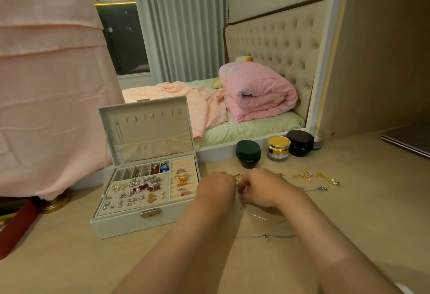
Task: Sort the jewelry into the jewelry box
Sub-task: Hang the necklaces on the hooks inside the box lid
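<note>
Closest in, a thin silver chain (265, 236) lies stretched flat on the beige table (363, 228), between the two forearms. Just past it sits a clear plastic pouch (264, 215), tucked under the right wrist.

Now the hands. The left hand (216, 186) and the right hand (261, 189) are drawn in knuckle to knuckle, backs up, fingers curled down and inward so the fingertips nearly meet. A scrap of gold chain (237, 175) peeks out just beyond that meeting point. Whether either hand is pinching it I cannot tell, as the knuckles hide the fingertips.

Off to the left, just beside the left hand, the white jewelry box (130, 226) stands open on the table, lid upright and latch (150, 212) facing us. Earrings and brooches are scattered across its flat tray, small pieces sit in the back slots, and a gold bow ring (181, 180) is pushed into the ring rolls on the right side.

To the right of the hands, unsorted pieces lie on the table: a gold charm bracelet (317, 177) and, nearer, a silver pin (322, 187).

Farther back, three jars stand along the mirror's base: a dark green jar (248, 153), a gold-lidded jar (278, 147) and a black jar (300, 143). The mirror (324, 66) reflects a bed with a rolled pink duvet. Pink cloth (46, 89) hangs at far left.
</note>
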